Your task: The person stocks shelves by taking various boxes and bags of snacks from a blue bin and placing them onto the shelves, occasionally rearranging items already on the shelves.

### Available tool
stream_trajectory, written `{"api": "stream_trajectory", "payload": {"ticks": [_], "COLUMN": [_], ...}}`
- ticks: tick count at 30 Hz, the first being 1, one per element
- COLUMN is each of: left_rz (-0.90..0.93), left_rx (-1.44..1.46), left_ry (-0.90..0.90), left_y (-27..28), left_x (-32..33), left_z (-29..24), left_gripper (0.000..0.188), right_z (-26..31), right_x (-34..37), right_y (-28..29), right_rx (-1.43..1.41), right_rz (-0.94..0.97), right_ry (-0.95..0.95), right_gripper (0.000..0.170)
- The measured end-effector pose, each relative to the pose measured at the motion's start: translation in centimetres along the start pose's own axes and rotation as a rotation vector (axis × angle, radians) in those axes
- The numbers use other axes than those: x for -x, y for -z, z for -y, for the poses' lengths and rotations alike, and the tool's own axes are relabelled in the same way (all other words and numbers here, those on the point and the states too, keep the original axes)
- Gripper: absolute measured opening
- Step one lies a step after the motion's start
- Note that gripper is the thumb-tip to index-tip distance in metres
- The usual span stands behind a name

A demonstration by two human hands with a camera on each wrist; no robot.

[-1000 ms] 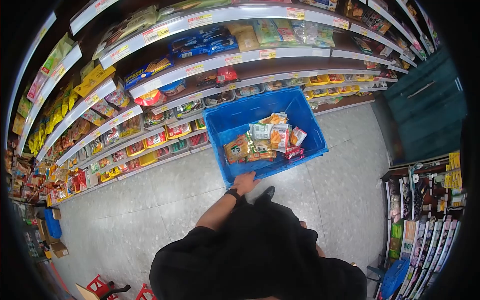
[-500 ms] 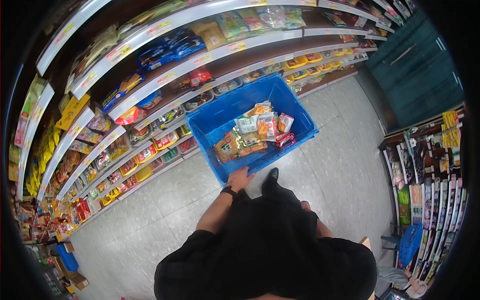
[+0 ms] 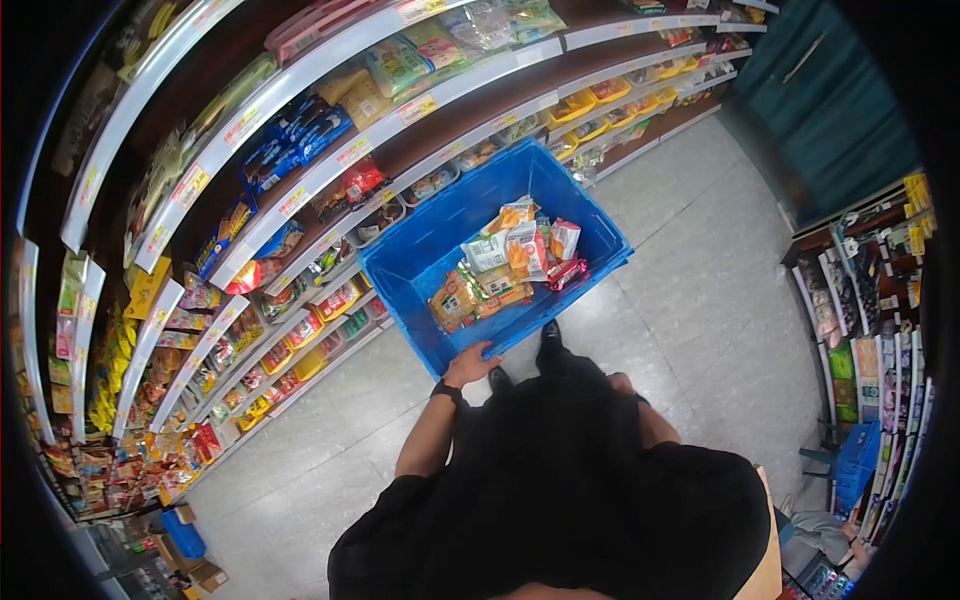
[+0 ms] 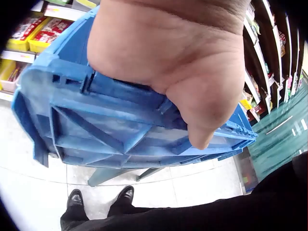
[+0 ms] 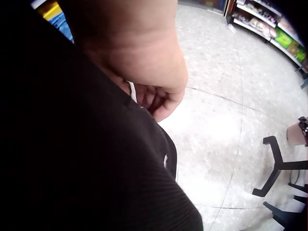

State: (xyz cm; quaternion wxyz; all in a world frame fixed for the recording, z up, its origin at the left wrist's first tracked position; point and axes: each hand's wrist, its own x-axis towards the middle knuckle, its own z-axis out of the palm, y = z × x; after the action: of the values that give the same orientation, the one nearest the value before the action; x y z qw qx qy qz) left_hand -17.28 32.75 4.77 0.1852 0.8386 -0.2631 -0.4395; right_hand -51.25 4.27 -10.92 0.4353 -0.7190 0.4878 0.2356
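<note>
A blue plastic crate [image 3: 400,262] stands in front of the person, with several packaged snacks [image 3: 524,252] gathered on its bottom. My left hand [image 3: 468,366] is at its near left corner and grips the rim; in the left wrist view the thumb of this left hand [image 4: 168,62] lies down over the ribbed outer wall, while the other fingers are hidden behind the rim. At the side of the black clothing hangs my right hand [image 3: 622,384]. In the right wrist view that right hand [image 5: 144,72] has loosely curled fingers close against the dark cloth, with nothing seen in them.
Curved-looking store shelves [image 3: 300,200] full of packaged goods run along the left and far side, close behind the crate. A dark green panel [image 3: 820,110] and another shelf rack [image 3: 870,330] stand at right. Black chair legs [image 5: 276,166] rest on the pale tiled floor [image 3: 690,290].
The head view has turned, so the crate and shelves appear shifted left. My left hand stays on the crate's near rim. The right hand has come more into sight beside the clothing.
</note>
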Motion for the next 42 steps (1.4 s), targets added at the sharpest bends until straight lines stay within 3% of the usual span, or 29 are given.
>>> {"api": "stream_trajectory", "payload": {"ticks": [2,3,4,6,8,10,12,14,16,18,21,24,26,29,32,33,36,38,40,41,42], "left_rz": [0.066,0.091,0.112,0.133,0.154,0.247,0.209,0.164,0.016,-0.210,-0.382,-0.507,-0.771,-0.873,-0.860,-0.827,-0.776,-0.570,-0.417,-0.423,-0.599], "left_rx": [0.056,0.075,0.095,0.110,0.131,0.026,-0.033,0.022,0.251,0.195,0.368,0.323,0.246,0.356,0.268,0.256,0.127,0.064,-0.057,-0.051,0.042], "left_ry": [-0.007,-0.020,-0.034,0.014,0.069,0.133,0.115,0.162,0.122,0.143,0.176,0.137,0.087,0.078,-0.010,-0.023,-0.057,-0.005,-0.012,-0.010,0.032], "left_y": [0.0,0.3,0.6,1.0,1.4,1.9,2.4,4.3,7.4,11.1,16.7,22.7,25.5,28.9,29.6,29.6,26.5,22.9,19.7,19.2,19.0], "left_x": [-0.7,-0.6,-0.6,-0.5,-0.5,-1.2,-1.7,-2.8,-4.2,-4.6,-5.5,-6.2,-7.8,-6.8,-7.6,-8.0,-9.2,-7.9,-8.0,-7.8,-7.4], "left_z": [0.5,0.0,-0.5,-1.4,-2.2,-2.2,-2.2,-3.1,-3.9,-5.3,-6.2,-7.9,-7.0,-11.7,-12.1,-12.0,-11.2,-12.5,-9.9,-9.0,-7.9], "left_gripper": [0.071,0.072,0.073,0.073,0.074,0.076,0.075,0.069,0.062,0.050,0.043,0.049,0.058,0.061,0.058,0.051,0.041,0.033,0.030,0.030,0.029], "right_z": [-1.9,0.5,-1.8,-1.7,-1.4,1.2,3.9,6.1,7.0,7.1,5.9,7.4,9.5,10.8,10.4,9.2,8.8,9.6,11.1,11.9,12.7], "right_x": [-5.5,-3.6,-7.2,-9.9,-11.7,-11.0,-10.0,-8.9,-9.2,-10.1,-12.8,-12.7,-11.7,-10.8,-11.0,-12.1,-12.3,-11.1,-9.9,-9.3,-8.7], "right_y": [-0.8,1.5,0.7,1.0,1.8,3.5,5.0,6.6,7.2,7.3,7.5,9.3,10.6,11.5,11.3,10.6,10.5,10.9,11.6,11.8,12.1], "right_rx": [0.144,0.017,0.017,0.216,0.212,0.211,0.103,0.019,-0.063,-0.372,-0.315,-0.328,-0.625,-0.635,-0.477,-0.307,-0.344,-0.447,-0.549,-0.561,-0.571], "right_rz": [0.101,0.047,0.059,0.062,0.085,0.117,0.063,0.130,0.193,0.236,0.273,0.271,0.208,0.219,0.248,0.235,0.247,0.238,0.228,0.209,0.194], "right_ry": [0.084,-0.007,0.004,0.264,0.300,0.335,0.285,0.231,0.168,-0.064,-0.007,0.060,-0.145,-0.152,-0.066,0.051,-0.047,-0.130,-0.202,-0.161,-0.119], "right_gripper": [0.038,0.041,0.041,0.039,0.039,0.039,0.033,0.024,0.017,0.014,0.013,0.012,0.011,0.012,0.011,0.008,0.007,0.011,0.016,0.018,0.021]}}
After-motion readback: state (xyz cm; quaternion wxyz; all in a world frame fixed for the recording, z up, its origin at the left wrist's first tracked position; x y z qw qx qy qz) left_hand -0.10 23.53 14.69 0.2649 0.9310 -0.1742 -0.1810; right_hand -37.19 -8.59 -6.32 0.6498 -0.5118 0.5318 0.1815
